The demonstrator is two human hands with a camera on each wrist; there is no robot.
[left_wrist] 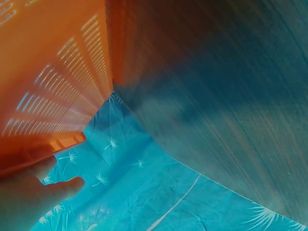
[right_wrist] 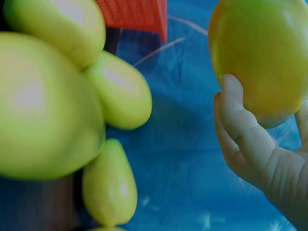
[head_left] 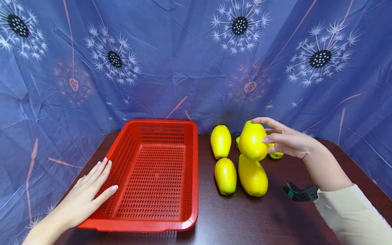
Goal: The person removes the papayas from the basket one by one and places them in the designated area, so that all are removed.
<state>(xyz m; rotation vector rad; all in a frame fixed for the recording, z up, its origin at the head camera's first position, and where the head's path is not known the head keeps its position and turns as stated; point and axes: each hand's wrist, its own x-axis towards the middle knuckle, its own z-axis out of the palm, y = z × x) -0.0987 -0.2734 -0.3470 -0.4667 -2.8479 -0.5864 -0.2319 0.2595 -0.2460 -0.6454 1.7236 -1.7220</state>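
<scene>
My right hand (head_left: 289, 139) holds a yellow papaya (head_left: 253, 141) up off the table, fingertips at its top and side. The right wrist view shows the same raised papaya (right_wrist: 262, 53) against the fingers. Below it lies another papaya (head_left: 252, 178), its top partly covered. Two more papayas, one at the back (head_left: 221, 142) and one nearer (head_left: 225, 177), lie beside the basket. My left hand (head_left: 88, 195), fingers extended, rests on the left rim of a red perforated plastic basket (head_left: 196, 173). The left wrist view shows the basket's slotted side (left_wrist: 62, 82).
Behind the right hand lies more yellow-green fruit (head_left: 276, 155), partly hidden. The dark wooden table (head_left: 214, 217) ends at a blue dandelion-print cloth (head_left: 177, 61) at the back and sides. A black strap (head_left: 300, 193) hangs by the right wrist.
</scene>
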